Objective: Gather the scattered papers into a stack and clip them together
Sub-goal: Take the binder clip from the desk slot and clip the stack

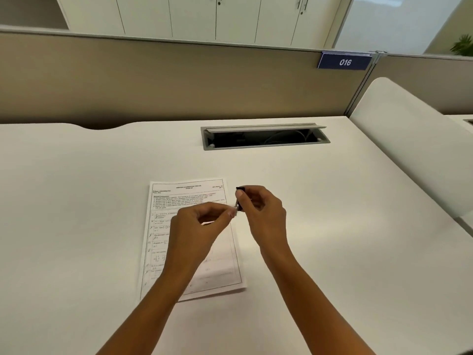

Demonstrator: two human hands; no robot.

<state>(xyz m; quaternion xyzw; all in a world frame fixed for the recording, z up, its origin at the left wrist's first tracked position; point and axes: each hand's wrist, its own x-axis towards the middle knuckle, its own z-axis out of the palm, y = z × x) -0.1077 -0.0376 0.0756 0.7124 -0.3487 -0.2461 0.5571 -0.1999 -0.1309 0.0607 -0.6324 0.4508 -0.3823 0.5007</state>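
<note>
A white desk (76, 201) meets a beige partition (153, 80), with pale cabinets (204, 16) behind.

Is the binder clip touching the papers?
Apart. Head view: the binder clip, held by the right hand and left hand, is right of the papers, table showing between.

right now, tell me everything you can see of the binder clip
The binder clip is small and black, with a silvery wire handle, mostly hidden by fingers. The right hand grips its body; the left hand pinches the handle. It is held beside the right edge of the papers, not clipped to them. Its mouth cannot be seen.
</note>
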